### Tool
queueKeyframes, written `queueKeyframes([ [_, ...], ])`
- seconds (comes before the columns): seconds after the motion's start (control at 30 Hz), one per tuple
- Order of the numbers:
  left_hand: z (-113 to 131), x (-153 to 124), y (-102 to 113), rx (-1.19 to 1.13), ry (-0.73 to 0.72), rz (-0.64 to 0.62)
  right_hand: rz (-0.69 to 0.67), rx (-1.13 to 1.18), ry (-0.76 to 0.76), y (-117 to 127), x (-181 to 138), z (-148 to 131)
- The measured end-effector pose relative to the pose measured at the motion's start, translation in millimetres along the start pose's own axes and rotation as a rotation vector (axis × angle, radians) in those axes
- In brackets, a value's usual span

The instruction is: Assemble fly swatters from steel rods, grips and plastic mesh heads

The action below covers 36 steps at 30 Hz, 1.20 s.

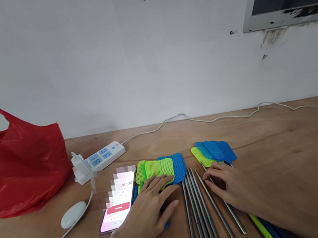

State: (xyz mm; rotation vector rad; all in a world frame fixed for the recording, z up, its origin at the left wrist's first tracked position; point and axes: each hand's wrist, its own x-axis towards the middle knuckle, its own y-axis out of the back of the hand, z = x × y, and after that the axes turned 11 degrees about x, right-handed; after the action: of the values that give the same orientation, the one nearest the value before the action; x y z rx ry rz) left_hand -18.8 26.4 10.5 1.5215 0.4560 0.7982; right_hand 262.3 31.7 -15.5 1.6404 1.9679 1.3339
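Observation:
My left hand [157,205] lies with its fingers stretched over a lime-green fly swatter head [160,168]. A blue fly swatter head [177,166] lies partly beneath the green one. My right hand [224,181] is curled, its thumb and index finger close together at the upper part of a metal rod [235,217]. Another metal rod [221,215] lies just left of it, and several more metal rods [202,208] are side by side between my hands. Beyond my right hand, blue swatter heads [220,150] overlap a lime-green one [202,156].
A lit phone [123,197] lies left of my left hand. Further left are a white power strip [104,155], a white mouse-shaped object [74,214] and a red plastic bag [24,168]. Coloured handles [262,229] stick out under my right forearm. A white cable [207,120] runs along the wall.

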Motion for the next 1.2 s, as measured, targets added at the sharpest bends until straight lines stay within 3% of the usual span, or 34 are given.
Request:
queueKeyframes([
  [0.43, 3, 0, 0, 0.028, 0.01, 0.003, 0.028, -0.011, 0.016, 2, -1, -4],
  [0.83, 3, -1, -2, 0.012, 0.008, 0.028, 0.148, -0.339, 0.131, 2, 2, 14],
  [1.0, 8, -2, 2, -0.027, 0.0, 0.037, 0.186, -0.461, 0.081, 9, 2, 17],
  [1.2, 12, -2, 4, -0.071, -0.023, -0.01, 0.114, -0.481, -0.037, 9, 0, 21],
])
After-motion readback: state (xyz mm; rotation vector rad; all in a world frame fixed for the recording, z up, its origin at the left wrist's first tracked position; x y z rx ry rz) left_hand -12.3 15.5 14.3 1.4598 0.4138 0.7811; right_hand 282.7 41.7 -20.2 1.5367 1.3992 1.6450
